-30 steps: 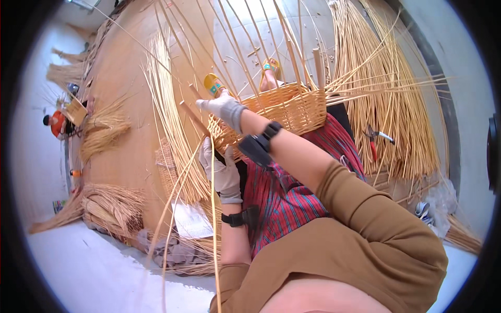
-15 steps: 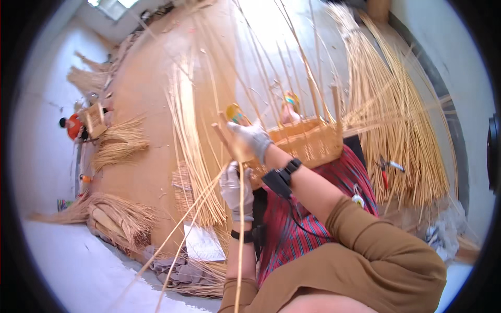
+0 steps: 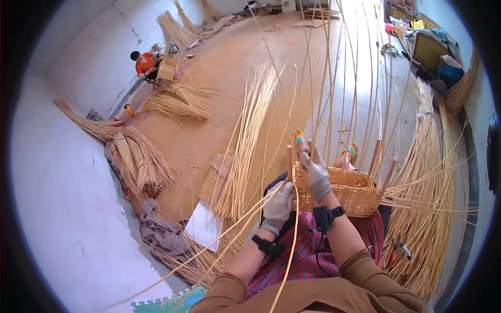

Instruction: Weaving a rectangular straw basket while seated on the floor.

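Note:
A part-woven wicker basket [image 3: 360, 201] rests across my lap, with tall thin stakes [image 3: 327, 104] rising from it and short thick wooden posts [image 3: 289, 159] at its corners. My left hand [image 3: 278, 208], in a whitish glove, is closed on long wicker strands [image 3: 229, 229] beside the near left corner. They trail down to the left, and another strand [image 3: 292, 245] hangs over my lap. My gloved right hand [image 3: 316, 176] is at the basket's left end, its fingers bent in among the stakes; what they pinch is hidden. More loose strands [image 3: 428, 201] stick out from the basket's right end.
Bundles of wicker lie on the floor to the right [image 3: 417, 208], left of the basket [image 3: 250, 151] and by the left wall [image 3: 141, 161]. Pruning shears [image 3: 401, 248] rest on the right bundle. A white sheet [image 3: 203, 225] lies at left. Another person [image 3: 145, 65] sits far left.
My view has swung, so the basket and hands appear further right. My right hand has moved from above the left corner posts down to the basket's left end. My left hand still grips the strands.

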Demonstrator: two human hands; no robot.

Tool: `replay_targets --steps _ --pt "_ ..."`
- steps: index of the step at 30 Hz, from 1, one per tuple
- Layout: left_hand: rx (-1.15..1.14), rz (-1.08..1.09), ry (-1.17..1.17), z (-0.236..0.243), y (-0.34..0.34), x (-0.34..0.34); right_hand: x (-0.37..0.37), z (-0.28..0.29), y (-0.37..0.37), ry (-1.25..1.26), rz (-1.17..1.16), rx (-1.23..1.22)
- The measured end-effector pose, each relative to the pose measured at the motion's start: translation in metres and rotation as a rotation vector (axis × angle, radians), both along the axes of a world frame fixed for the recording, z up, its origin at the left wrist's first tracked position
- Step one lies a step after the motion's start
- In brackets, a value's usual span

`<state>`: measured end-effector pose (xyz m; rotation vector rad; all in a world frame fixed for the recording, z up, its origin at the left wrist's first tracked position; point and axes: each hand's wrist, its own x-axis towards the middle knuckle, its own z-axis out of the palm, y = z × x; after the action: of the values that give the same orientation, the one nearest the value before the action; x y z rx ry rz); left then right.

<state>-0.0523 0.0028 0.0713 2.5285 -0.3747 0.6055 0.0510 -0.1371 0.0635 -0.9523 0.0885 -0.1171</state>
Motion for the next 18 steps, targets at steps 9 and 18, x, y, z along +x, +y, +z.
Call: replay_targets --steps 9,18 --pt "-0.018 -0.101 -0.179 -0.007 0.006 0.010 -0.019 0.007 -0.012 -0.321 0.151 -0.287" --pt "-0.078 -0.019 0.063 -0.006 0.000 0.004 -0.037 0.068 -0.019 -0.553 -0.509 -0.594"
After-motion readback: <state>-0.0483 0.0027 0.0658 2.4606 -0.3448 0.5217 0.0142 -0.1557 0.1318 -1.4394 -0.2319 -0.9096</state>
